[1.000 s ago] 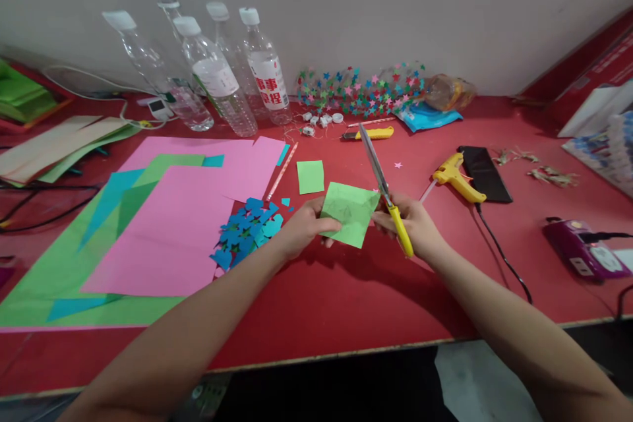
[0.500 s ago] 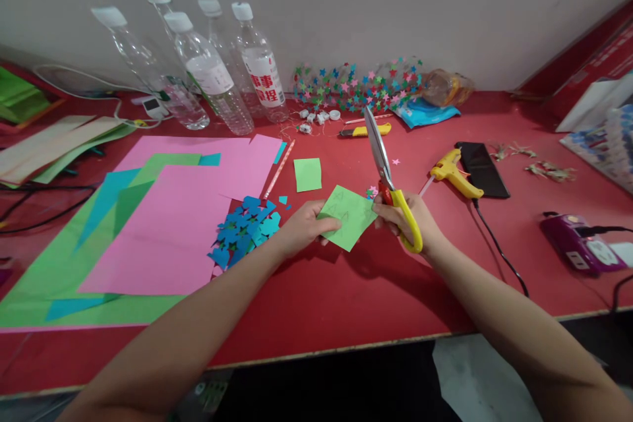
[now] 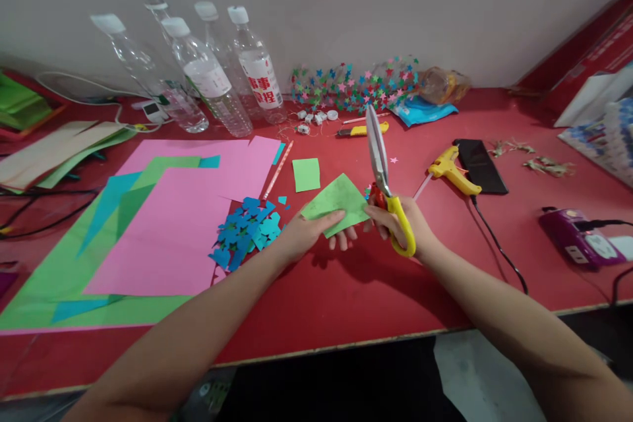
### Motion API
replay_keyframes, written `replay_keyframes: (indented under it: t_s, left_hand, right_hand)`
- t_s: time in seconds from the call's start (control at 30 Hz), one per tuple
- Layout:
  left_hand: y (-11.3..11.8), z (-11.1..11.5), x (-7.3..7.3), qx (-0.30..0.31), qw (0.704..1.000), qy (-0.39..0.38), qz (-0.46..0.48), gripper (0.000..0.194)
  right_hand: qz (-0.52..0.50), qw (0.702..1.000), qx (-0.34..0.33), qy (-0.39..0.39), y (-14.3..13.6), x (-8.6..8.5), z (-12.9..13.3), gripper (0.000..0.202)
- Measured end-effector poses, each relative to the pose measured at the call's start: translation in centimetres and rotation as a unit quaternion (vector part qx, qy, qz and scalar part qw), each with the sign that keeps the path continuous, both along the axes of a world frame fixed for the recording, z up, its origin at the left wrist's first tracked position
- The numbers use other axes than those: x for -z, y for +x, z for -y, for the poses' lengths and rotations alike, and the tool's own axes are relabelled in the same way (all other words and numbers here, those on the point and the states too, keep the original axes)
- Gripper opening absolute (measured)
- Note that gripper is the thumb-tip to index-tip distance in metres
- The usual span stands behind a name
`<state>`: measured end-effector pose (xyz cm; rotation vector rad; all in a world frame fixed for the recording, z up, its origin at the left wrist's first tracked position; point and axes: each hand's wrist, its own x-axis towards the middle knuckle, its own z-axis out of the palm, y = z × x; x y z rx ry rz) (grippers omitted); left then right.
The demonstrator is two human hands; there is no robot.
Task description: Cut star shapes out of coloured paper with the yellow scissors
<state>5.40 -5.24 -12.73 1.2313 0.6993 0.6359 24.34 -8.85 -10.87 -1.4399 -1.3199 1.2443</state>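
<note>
Between my hands, above the red table, is a square of green paper [image 3: 341,201] with faint pencil marks. My left hand [image 3: 312,231] grips it, thumb on top and fingers beneath. My right hand [image 3: 403,224] holds a pair of scissors [image 3: 378,151] by the yellow and red handles, blades pointing up and away from me. The right fingertips touch the paper's right corner. A second green paper square [image 3: 306,175] lies flat just beyond. Blue paper scraps [image 3: 242,231] with star-shaped cutouts are heaped left of my left hand. Small cut stars lie partly hidden behind the scissors.
Pink, green and blue sheets [image 3: 158,231] cover the left side. Several plastic bottles [image 3: 260,69] stand along the wall, beside a star-covered bottle [image 3: 353,86] on its side. A yellow cutter [image 3: 363,130], pencil [image 3: 277,170], glue gun [image 3: 452,170], black phone [image 3: 482,167] and purple power strip [image 3: 583,237] lie around.
The green paper has turned and shifted slightly left in my left hand, whose fingers now show beneath it. The scissors have moved a little left.
</note>
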Motion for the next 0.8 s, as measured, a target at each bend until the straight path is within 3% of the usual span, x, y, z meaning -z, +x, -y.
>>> replay_keyframes:
  t_s: [0.17,0.33,0.47,0.6,0.8]
  left_hand:
    - [-0.2,-0.7,0.0,-0.167,0.985,0.049,0.015,0.025]
    - [-0.5,-1.3,-0.5,-0.28,0.955,0.071,0.065,0.015]
    - [-0.6,-1.5,-0.6,-0.335,0.935,0.083,0.083,0.013]
    - [-0.8,-1.9,-0.6,-0.382,0.915,0.088,0.094,0.012]
    - [-0.8,-1.7,-0.5,-0.348,0.927,0.109,0.083,0.013]
  right_hand:
    - [0.121,0.992,-0.034,0.022,0.9,-0.4,-0.1,0.047]
    - [0.226,0.97,-0.081,0.034,1.2,-0.5,-0.1,0.049]
    - [0.279,0.957,-0.072,0.003,1.1,-0.5,-0.1,0.052]
    - [0.293,0.95,-0.105,-0.021,1.3,-0.6,-0.2,0.053]
    - [0.301,0.941,-0.152,-0.016,1.2,-1.1,0.1,0.054]
